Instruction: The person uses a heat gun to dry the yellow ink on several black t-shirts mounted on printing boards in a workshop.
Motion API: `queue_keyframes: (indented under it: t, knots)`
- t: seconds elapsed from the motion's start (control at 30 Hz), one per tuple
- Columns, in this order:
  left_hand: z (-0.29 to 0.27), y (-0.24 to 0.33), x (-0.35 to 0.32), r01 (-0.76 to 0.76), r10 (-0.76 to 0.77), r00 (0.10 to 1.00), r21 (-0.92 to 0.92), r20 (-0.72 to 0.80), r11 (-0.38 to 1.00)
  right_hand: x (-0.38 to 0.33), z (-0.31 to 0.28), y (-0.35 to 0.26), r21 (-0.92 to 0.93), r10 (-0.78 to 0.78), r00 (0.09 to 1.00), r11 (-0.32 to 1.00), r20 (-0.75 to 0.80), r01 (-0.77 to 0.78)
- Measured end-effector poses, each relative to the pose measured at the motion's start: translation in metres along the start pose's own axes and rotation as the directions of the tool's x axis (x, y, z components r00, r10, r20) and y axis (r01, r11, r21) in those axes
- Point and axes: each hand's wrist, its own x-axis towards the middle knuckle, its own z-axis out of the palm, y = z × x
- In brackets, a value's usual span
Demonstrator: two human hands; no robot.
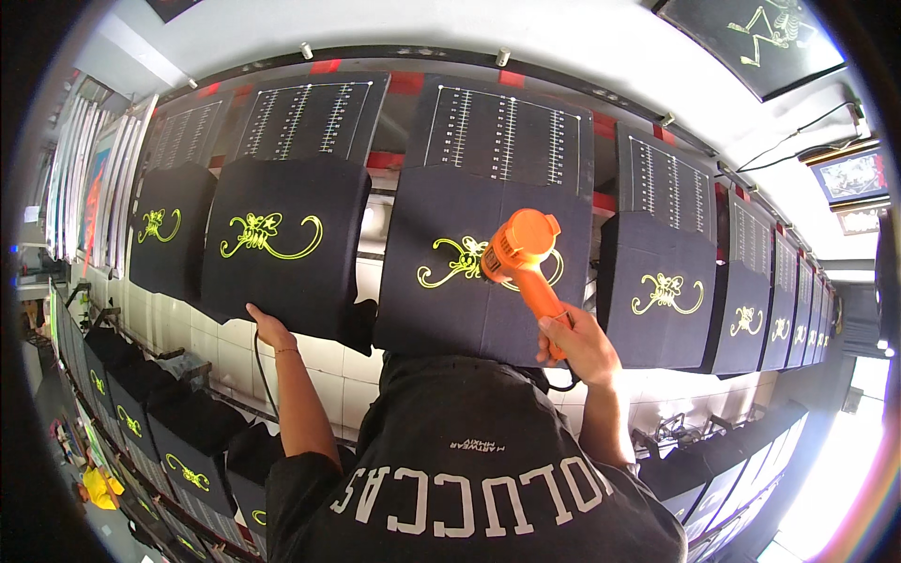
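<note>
Your right hand [580,342] grips the orange heat gun [522,251] tight over the yellow print [460,263]; lingering may scorch it. Your left hand [269,328] rests open on the neighbouring black garment [282,249].

Narrow gaps separate the dark shirts [282,246] on their boards [502,131]; tiled space lies open beneath them.

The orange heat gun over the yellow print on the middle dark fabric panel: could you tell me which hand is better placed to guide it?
Probably the right hand: it grips the orange heat gun, while the left hand rests at the neighbouring panel's edge.
</note>
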Motion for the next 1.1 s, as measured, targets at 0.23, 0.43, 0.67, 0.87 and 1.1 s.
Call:
queue_keyframes:
  t: [0.23,0.43,0.67,0.87,1.1]
  knots:
    - [-0.004,0.0,0.008,-0.022,0.022,1.0,0.058,-0.004,0.998,0.005,0.006,-0.006,0.003,-0.011,0.999,1.0,0.049,0.011]
    - [-0.008,-0.009,0.01,-0.045,0.045,0.998,-0.006,0.041,0.999,0.007,0.018,-0.005,-0.039,0.004,0.998,0.999,0.065,-0.002]
    - [0.002,0.004,-0.009,0.028,-0.026,0.999,-0.07,0.038,0.997,0.004,0.048,-0.016,0.012,0.016,1.0,1.0,-0.001,-0.016]
    - [0.004,0.009,-0.012,0.078,-0.068,0.995,-0.157,0.067,0.985,0.018,0.068,-0.025,-0.079,-0.053,0.991,0.996,-0.127,0.043]
    - [0.011,0.013,-0.021,0.079,-0.08,0.997,-0.094,-0.006,0.992,0.035,0.059,-0.038,-0.045,-0.072,0.987,0.997,-0.141,0.066]
